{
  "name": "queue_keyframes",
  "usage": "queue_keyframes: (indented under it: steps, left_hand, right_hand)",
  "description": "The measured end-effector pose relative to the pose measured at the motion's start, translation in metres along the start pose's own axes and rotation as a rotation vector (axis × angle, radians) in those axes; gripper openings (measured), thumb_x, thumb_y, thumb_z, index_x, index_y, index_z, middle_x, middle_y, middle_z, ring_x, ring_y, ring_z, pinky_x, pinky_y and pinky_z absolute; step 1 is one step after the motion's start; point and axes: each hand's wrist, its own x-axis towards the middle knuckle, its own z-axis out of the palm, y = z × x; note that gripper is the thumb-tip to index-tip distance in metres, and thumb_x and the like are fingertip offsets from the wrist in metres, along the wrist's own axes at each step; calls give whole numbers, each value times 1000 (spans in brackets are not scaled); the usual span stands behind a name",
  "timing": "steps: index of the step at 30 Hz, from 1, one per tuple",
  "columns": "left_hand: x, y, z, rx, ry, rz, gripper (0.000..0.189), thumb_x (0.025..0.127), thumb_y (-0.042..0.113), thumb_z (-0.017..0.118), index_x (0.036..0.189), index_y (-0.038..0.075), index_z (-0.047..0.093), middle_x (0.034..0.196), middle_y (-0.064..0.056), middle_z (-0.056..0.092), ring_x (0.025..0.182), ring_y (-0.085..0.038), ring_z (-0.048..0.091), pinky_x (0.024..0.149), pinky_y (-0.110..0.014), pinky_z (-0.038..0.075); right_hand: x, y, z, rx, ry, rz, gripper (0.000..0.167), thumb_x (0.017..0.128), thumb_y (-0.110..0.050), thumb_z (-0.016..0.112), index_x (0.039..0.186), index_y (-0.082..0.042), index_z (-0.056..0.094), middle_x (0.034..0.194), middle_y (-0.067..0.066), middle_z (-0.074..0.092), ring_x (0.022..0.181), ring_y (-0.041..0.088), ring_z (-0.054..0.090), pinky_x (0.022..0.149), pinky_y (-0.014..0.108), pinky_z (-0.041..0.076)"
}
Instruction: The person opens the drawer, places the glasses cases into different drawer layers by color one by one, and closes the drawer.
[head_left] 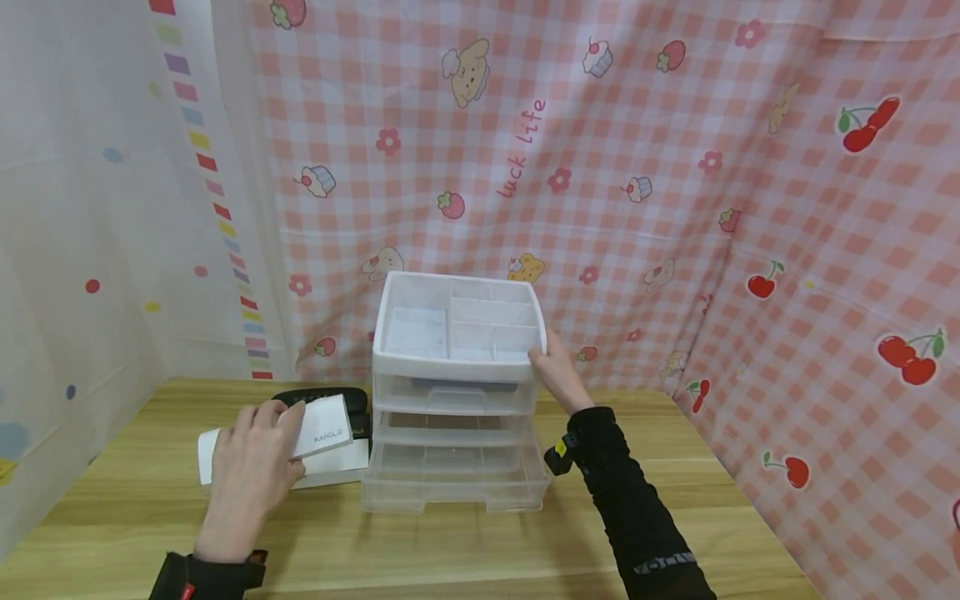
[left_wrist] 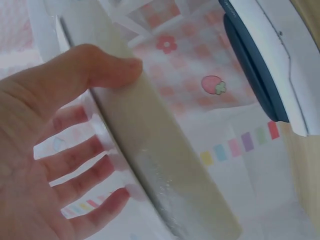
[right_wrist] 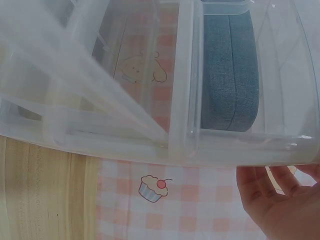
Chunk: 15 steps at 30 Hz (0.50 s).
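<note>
My left hand [head_left: 255,454] holds a small white box [head_left: 324,427] with KANGOLD-like lettering, partly hidden by the fingers. In the left wrist view, the thumb lies across the narrow side of the white box [left_wrist: 150,135] and the other fingers lie along its broad face. My right hand [head_left: 557,367] grips the upper right rim of a white-topped plastic drawer unit [head_left: 457,367], thumb on top. The lowest clear drawer [head_left: 453,492] is pulled out towards me. Through the unit's clear wall, the right wrist view shows a blue fabric case [right_wrist: 230,70] in the upper drawer.
Left of the drawer unit, another white box [head_left: 337,462] lies on the wooden table [head_left: 450,558], with a dark case [head_left: 356,398] behind it. A pink checked curtain [head_left: 600,208] hangs close behind the unit and along the right side.
</note>
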Motion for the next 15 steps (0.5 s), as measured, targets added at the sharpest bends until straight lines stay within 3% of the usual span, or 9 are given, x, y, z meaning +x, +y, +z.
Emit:
queue_keyframes:
  steps: [4,15]
  left_hand:
    - [2,6,-3,-7,95,23,72,45,2,87,114,3,63,103,-21,64,96,-42,57,69,-58,47]
    - [8,36,-8,-22,227,76,71,46,2,86,113,5,65,104,-19,64,96,-40,58,71,-54,49]
  right_hand:
    - [0,0,-1,-12,4,15,55,94,-9,37,147,-1,25,150,19,31,136,35,34,113,55,26]
    - [0,1,-1,0,5,-7,54,93,-8,37,146,0,27,147,21,34,133,36,37,112,55,28]
